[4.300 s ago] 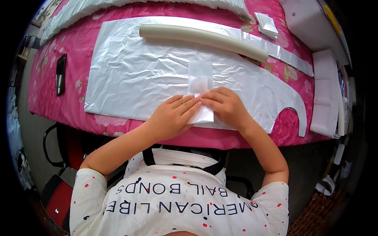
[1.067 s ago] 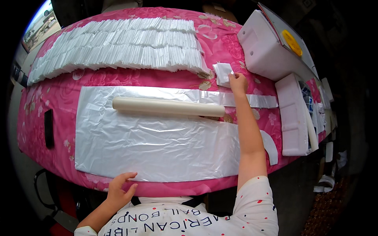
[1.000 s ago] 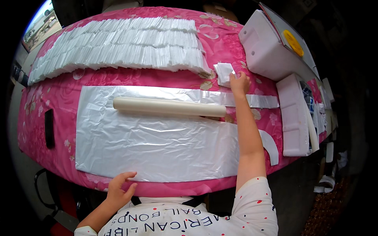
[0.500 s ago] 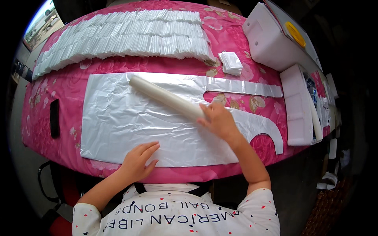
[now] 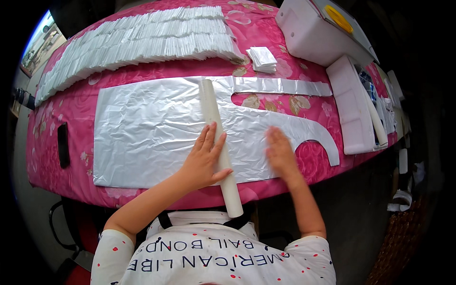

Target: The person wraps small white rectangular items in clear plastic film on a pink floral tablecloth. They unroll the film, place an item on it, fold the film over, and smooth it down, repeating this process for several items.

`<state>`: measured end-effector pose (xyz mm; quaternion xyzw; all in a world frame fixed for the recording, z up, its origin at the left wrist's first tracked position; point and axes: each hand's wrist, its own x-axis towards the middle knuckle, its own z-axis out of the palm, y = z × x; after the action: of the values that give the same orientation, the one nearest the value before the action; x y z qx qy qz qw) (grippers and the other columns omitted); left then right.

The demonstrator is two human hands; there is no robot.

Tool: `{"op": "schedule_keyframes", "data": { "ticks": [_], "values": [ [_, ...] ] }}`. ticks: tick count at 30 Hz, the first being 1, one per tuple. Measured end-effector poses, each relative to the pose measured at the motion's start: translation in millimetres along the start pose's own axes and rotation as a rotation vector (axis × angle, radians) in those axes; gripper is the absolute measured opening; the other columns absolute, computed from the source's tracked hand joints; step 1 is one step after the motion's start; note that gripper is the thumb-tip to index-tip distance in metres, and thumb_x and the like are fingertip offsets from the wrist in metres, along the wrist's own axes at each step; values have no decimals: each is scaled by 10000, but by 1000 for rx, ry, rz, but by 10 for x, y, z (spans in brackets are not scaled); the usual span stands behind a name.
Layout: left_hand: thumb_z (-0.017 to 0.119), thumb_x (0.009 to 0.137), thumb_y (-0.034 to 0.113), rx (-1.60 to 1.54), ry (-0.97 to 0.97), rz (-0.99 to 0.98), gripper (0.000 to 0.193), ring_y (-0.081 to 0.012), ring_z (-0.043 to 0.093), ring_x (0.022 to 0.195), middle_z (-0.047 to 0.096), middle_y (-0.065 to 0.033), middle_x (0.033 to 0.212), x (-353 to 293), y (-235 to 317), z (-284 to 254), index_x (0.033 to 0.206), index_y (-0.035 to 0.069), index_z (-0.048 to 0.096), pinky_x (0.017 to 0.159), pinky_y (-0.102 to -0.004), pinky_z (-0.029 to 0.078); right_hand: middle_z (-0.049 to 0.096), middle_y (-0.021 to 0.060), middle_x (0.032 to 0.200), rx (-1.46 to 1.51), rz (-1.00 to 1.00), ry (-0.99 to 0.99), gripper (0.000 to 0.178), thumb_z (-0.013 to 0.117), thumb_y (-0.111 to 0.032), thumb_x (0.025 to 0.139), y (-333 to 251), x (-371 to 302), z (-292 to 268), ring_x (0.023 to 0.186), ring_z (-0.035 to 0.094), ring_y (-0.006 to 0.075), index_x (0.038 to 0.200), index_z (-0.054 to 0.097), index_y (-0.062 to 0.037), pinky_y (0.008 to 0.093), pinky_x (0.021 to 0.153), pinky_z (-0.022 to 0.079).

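Plastic sheet (image 5: pixel 147 135) lies beneath both hands. Tube (image 5: pixel 224 157) crosses it, roughly 12 to 6 o'clock, under the left hand (image 5: pixel 202 159): fingers spread, not wrapped. Right hand (image 5: pixel 281 151), at 3 o'clock: blurred, opening indeterminable.

My tube (image 5: pixel 210 104) is cream and the sheet (image 5: pixel 147 133) mid-frame shiny silvery white. My tablecloth (image 5: pixel 43 156) is bright pink with paler flowers. The packets (image 5: pixel 137 40) at upper left are white, the ring (image 5: pixel 338 19) at upper right yellow; my white shirt (image 5: pixel 190 266) has red and dark-blue spots.
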<state>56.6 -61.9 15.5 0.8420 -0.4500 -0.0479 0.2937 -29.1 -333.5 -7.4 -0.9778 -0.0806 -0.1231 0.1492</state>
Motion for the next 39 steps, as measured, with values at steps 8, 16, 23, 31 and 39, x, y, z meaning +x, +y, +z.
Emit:
{"op": "schedule_keyframes", "data": {
  "ticks": [8, 16, 23, 31, 39],
  "values": [
    [611, 730, 416, 63, -10, 40, 745, -433, 108, 1340, 144, -263, 1440, 151, 166, 92, 1308, 3, 387, 1078, -470, 187, 486, 197, 1269, -286, 612, 205, 357, 431, -135, 902, 1338, -752, -581, 1197, 445, 314, 1199, 507, 48, 360, 1017, 333],
    [612, 724, 417, 92, -17, 76, 705, -414, 119, 1341, 175, -237, 1440, 203, 146, 82, 1275, 15, 437, 1076, -474, 185, 626, 122, 1064, -332, 861, 353, 199, 540, -122, 828, 1141, -655, -645, 1025, 561, 306, 961, 639, -12, 352, 889, 425],
    [598, 737, 430, 82, -9, 100, 718, -412, 102, 1348, 160, -231, 1446, 209, 128, 116, 1296, 24, 403, 1081, -478, 173, 646, 90, 921, -479, 371, 504, 97, 649, -100, 717, 403, -321, -710, 770, 604, 302, 776, 590, -51, 372, 697, 473],
    [587, 805, 314, -166, 199, 104, 583, -344, 297, 1283, 293, -184, 1403, 171, 184, 41, 1281, 24, 418, 1035, -420, 280, 615, 15, 831, 703, 496, 285, 124, 655, 9, 747, -915, 175, -274, 699, 554, 70, 841, 589, -38, 215, 628, 454],
    [630, 825, 108, -1213, 22, -690, 301, -76, 583, 784, 628, -45, 923, -321, -83, -251, 1091, -14, 557, 712, -224, 476, 554, 152, 1163, 854, 113, -254, 463, 664, -107, 753, -1749, 249, -188, 1028, 558, 273, 1184, 518, -23, 332, 857, 446]
  ]
}}
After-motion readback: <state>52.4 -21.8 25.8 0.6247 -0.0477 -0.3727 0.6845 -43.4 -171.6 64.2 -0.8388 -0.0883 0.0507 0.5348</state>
